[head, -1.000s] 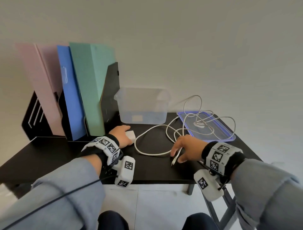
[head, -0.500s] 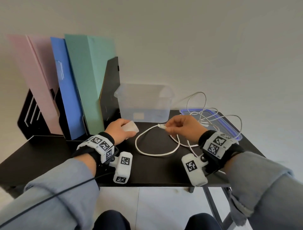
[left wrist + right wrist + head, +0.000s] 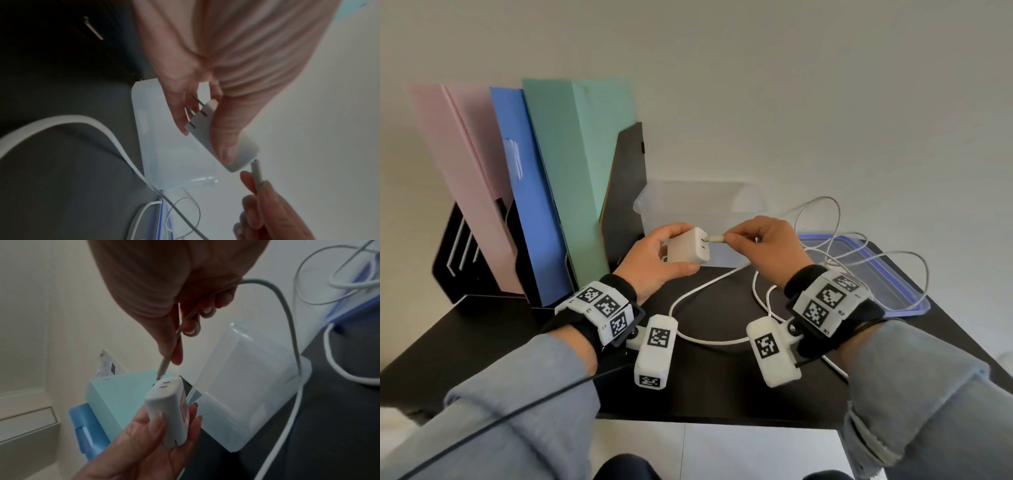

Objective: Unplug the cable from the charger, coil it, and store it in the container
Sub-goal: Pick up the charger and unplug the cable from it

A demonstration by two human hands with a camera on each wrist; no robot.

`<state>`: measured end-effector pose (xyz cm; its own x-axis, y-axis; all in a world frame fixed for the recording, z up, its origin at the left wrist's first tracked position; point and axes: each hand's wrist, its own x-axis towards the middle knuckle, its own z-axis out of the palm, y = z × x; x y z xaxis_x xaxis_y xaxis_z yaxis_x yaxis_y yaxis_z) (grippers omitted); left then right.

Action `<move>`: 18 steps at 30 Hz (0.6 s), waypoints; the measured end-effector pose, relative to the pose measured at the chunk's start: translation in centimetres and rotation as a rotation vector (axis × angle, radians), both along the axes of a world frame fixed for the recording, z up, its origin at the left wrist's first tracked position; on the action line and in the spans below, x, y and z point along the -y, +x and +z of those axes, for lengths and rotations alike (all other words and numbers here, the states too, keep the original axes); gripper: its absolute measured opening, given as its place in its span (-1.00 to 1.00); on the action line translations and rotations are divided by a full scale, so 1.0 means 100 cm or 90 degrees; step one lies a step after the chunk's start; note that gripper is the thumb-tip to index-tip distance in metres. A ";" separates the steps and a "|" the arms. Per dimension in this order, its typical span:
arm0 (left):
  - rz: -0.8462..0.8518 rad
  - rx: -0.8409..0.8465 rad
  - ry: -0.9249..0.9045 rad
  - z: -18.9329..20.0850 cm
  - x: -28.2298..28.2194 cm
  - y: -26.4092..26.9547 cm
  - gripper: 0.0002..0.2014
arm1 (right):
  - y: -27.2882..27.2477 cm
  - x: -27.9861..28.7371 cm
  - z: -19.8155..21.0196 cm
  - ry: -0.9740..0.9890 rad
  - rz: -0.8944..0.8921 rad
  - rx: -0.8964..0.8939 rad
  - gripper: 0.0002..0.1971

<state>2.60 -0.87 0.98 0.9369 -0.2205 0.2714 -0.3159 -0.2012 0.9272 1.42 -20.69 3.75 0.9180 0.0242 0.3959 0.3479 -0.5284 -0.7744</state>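
My left hand [image 3: 650,257] grips a white charger [image 3: 686,245] above the black table, thumb under it and fingers over its top; its prongs show in the left wrist view near the charger [image 3: 246,155]. My right hand [image 3: 763,246] pinches the white cable's plug [image 3: 717,238] between thumb and forefinger. The plug tip [image 3: 164,366] meets the charger's port face [image 3: 166,400]; I cannot tell how deep it sits. The cable [image 3: 709,339] loops loosely over the table and the lid. The clear container [image 3: 698,205] stands open behind my hands.
A clear lid with a blue rim [image 3: 866,270] lies at the right back under tangled cable. Pink, blue and green folders [image 3: 571,178] stand in a black holder [image 3: 626,192] at the left. The table's front edge [image 3: 688,416] is close to my body.
Both hands rose off the table. The left lifted the charger, and the right carried the plug end leftward up to the charger's face.
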 end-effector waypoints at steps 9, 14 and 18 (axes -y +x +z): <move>0.022 0.042 0.028 0.006 0.002 0.001 -0.41 | 0.001 -0.001 0.008 -0.162 -0.030 0.023 -0.79; 0.020 0.050 0.045 0.008 0.003 -0.001 -0.42 | 0.000 0.000 0.008 -0.154 -0.037 0.027 -0.77; 0.019 0.070 0.063 0.009 0.005 -0.003 -0.43 | -0.001 0.001 0.009 -0.163 -0.040 0.028 -0.78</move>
<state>2.34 -1.39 1.92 0.9090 -0.2242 0.3514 -0.4075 -0.3007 0.8623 1.36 -20.75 4.63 0.9029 0.0727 0.4237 0.3390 -0.7266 -0.5977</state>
